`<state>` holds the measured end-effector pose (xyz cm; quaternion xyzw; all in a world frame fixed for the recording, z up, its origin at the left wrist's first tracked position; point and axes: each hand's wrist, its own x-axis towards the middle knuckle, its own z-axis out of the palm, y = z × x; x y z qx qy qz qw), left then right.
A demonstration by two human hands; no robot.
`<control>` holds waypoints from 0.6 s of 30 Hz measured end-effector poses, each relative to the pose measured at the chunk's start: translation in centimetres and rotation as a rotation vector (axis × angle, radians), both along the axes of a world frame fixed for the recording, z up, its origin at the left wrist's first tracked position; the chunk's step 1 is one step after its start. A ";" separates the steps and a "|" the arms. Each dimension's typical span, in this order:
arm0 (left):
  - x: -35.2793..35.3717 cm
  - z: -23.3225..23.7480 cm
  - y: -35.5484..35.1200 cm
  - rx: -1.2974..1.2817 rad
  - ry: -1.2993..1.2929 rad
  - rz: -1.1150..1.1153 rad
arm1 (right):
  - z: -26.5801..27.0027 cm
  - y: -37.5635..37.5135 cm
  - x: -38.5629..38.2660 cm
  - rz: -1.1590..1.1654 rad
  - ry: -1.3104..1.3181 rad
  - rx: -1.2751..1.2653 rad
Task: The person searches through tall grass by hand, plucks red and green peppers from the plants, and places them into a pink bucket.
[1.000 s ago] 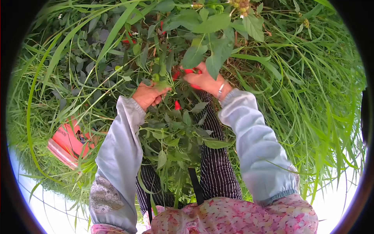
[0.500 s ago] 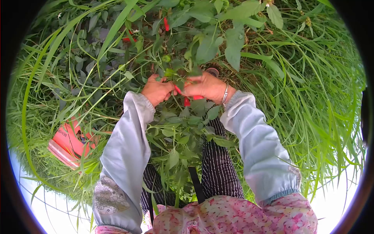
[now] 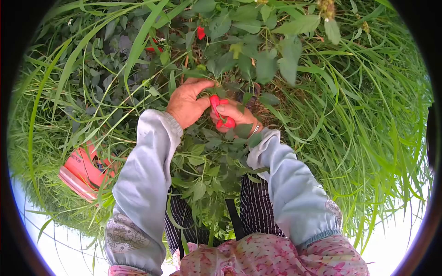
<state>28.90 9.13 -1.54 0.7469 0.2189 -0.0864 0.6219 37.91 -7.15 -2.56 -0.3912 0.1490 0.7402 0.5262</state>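
Pepper picking, bent over the plant (image 3: 216,156), so the view is mostly leaves, tbh.

Right hand (image 3: 237,116) is closed on a small bunch of red peppers (image 3: 222,112), thumb pressed on top. They sit right btwn the two hands, at the middle of the bush. Left hand (image 3: 184,103) is just beside them with thumb and fingers spread in a C. The thumb tip is near the top pepper, but it isn't clamped on anything I can make out. The hands are close together and nearly touching.

How I'd do this bit, imo:
- Use the free left hand to hold the branch steady so the pull doesn't rip the whole stem.
- Snap each pepper at the little stalk, w/ a sideways bend rather than a straight yank.
- Don't overfill the right hand. A squashed bunch bruises, and one can slip down into the grass (image 3: 350,138), where it'd be hard to find.
- The red bag (image 3: 82,169) lies well off to the left, so empty the fist there before it gets too full.

There's another ripe one (image 3: 201,32) further into the bush, half hidden by leaves, and maybe one more (image 3: 150,47) to its left. Can't tell if any are under the foliage near the hands.
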 end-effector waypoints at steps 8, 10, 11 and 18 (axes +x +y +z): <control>-0.4 8.1 -1.3 -0.215 0.639 0.109 | 0.6 0.3 0.8 0.112 -0.121 -0.027; -2.1 9.2 -2.9 -0.288 0.484 0.111 | 0.9 0.5 1.0 0.080 -0.037 -0.016; -2.5 9.4 -3.5 -0.124 0.293 0.018 | 0.9 0.4 1.1 0.062 0.003 -0.012; -0.5 3.6 4.5 0.014 0.262 0.453 | -1.0 -0.5 0.8 0.007 0.074 0.065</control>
